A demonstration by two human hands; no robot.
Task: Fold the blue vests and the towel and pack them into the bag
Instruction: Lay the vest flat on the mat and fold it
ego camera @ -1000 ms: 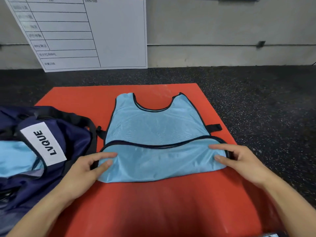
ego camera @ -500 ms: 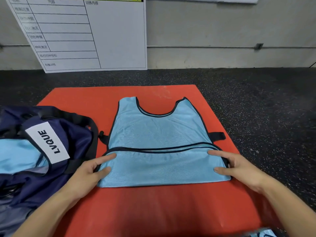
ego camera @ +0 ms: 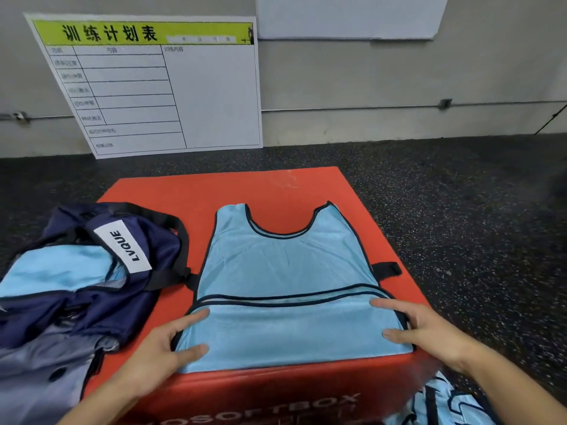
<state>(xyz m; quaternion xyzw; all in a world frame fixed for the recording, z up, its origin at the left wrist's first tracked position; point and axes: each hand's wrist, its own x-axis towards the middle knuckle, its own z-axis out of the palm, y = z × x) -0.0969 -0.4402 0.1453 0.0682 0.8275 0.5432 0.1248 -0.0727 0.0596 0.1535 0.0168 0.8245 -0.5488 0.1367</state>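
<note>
A light blue vest (ego camera: 285, 271) with dark trim lies flat on the red soft box (ego camera: 214, 191), its bottom part folded up towards the neck. My left hand (ego camera: 162, 348) pinches the fold's left edge between thumb and index finger. On the fold's right edge, my right hand (ego camera: 429, 329) lies with fingers straight. A navy bag (ego camera: 147, 240) with a white LVQUE label sits open at the left, with another light blue vest (ego camera: 58, 268) inside it. More light blue vest fabric (ego camera: 441, 403) lies on the floor at the lower right. No towel is visible.
A white schedule board (ego camera: 171, 87) leans against the grey wall behind the box. Dark speckled floor (ego camera: 475, 225) surrounds the box. The box's near edge runs just below my hands.
The view has shifted back and up, so the box's front face and the vest fabric on the floor now show. My hands stay at the fold's two ends.
</note>
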